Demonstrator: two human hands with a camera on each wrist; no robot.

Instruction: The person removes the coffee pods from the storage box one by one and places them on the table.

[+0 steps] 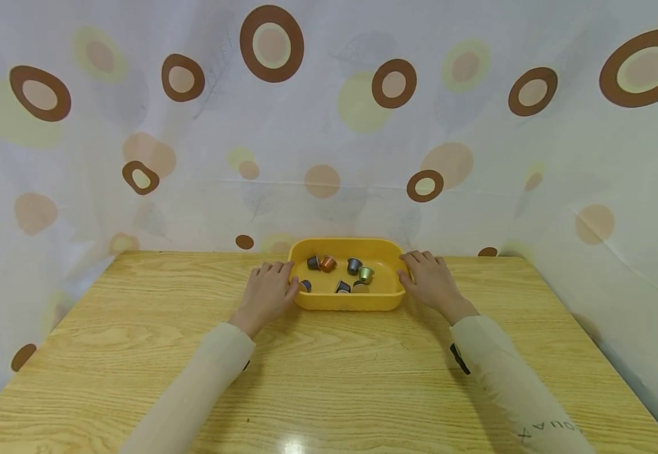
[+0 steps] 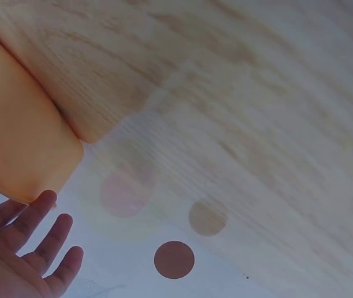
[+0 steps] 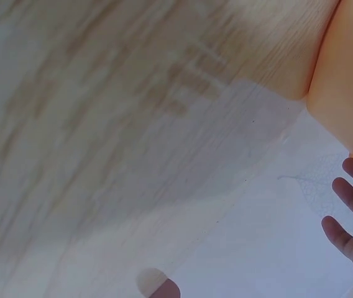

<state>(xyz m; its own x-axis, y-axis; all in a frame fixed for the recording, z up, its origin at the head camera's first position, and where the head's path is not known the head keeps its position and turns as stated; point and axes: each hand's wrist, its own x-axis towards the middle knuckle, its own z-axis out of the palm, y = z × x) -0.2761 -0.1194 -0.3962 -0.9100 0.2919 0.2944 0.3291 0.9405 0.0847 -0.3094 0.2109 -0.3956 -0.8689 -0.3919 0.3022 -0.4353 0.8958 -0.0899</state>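
Note:
A yellow plastic tray (image 1: 349, 302) stands on the wooden table near its far edge. Inside lie several coffee capsules, among them an orange one (image 1: 328, 263), a green one (image 1: 365, 274) and a dark grey one (image 1: 354, 265). At the tray's left end my left hand (image 1: 269, 291) holds the rim, thumb near the front corner. My right hand (image 1: 432, 282) holds the opposite end in the same way. Both wrist views show outer fingers (image 2: 53, 239) spread, some off the tray wall. The near wall partly hides the front capsules.
The wooden table (image 1: 329, 372) reaches toward me on both sides of the tray. Right behind its far edge hangs a pale curtain (image 1: 317, 139) with brown, peach and yellow-green circles. It also runs down along both sides of the table.

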